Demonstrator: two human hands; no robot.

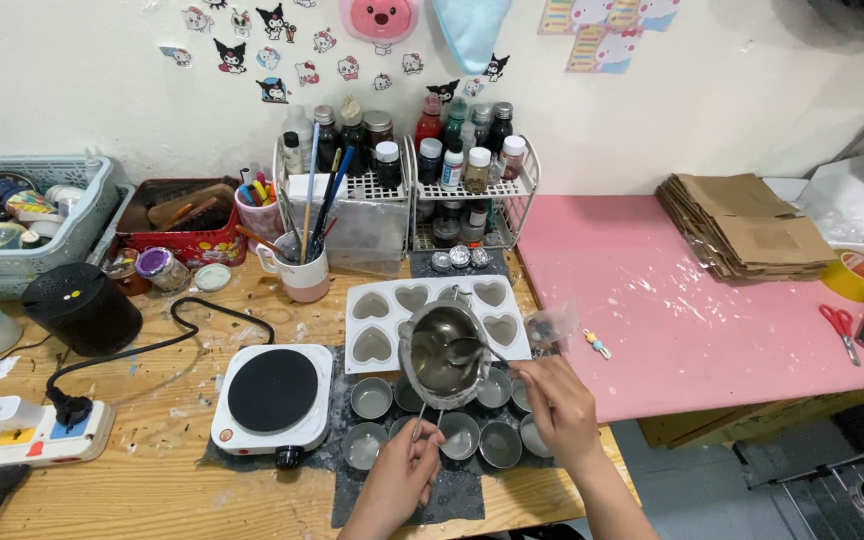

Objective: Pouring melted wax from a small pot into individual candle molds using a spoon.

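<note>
Over the wooden workbench (152, 480), seen from my head camera, my left hand (402, 478) is closed around the thin wire handle of a small dented metal melting pot (444, 350), pinching it near its lower end. That pot hangs just above a cluster of round silver tins (372, 398) set out on a dark grey mat (452, 495); I count at least 7 tins, some partly hidden under the pot. My right hand (557, 400) has its fingers curled on the handle of a metal spoon (467, 349), whose bowl sits inside the pot in a dark liquid. Just behind the pot lies a white silicone mould with heart-shaped hollows (377, 325), 6 of them visible. Left of the tins, touching the mat, stands a white single-burner hotplate with a black round top (274, 392). Farther left sit a black round speaker (82, 305) and a white power strip (22, 430). Right of the bench, a pink tabletop (672, 300) carries a stack of flattened brown cardboard (742, 225) and red-handled scissors (837, 325).
</note>
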